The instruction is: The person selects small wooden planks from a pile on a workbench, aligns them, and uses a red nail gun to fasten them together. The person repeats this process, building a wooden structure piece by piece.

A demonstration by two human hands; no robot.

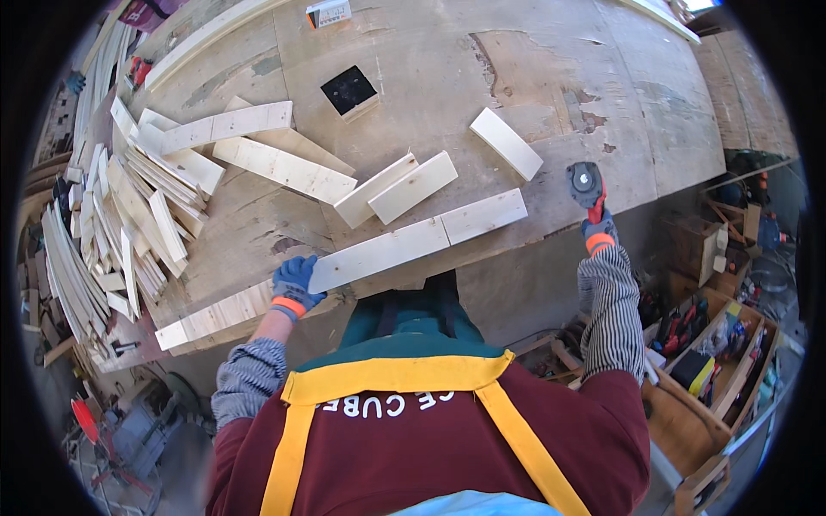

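Note:
My left hand (295, 282), in a blue work glove with an orange cuff, grips a row of pale wooden boards (379, 256) along the bench's near edge. Its fingers bend over the wood. Seams cross the row, and a short board (484, 217) forms its right end. Off to the right, my right hand (600, 229), gloved alike, is closed round the red handle of a power tool with a round black head (585, 182). The tool is held apart from the row; its underside is hidden. Two short boards (413, 187) lie just beyond the row, another (506, 144) farther right.
Loose boards (284, 165) and a heap of thin wood strips (146, 206) cover the left of the plywood bench (413, 77). A dark square opening (348, 90) is cut into the top. A small box (328, 12) stands far back. Wooden tool trays (714, 361) sit at lower right.

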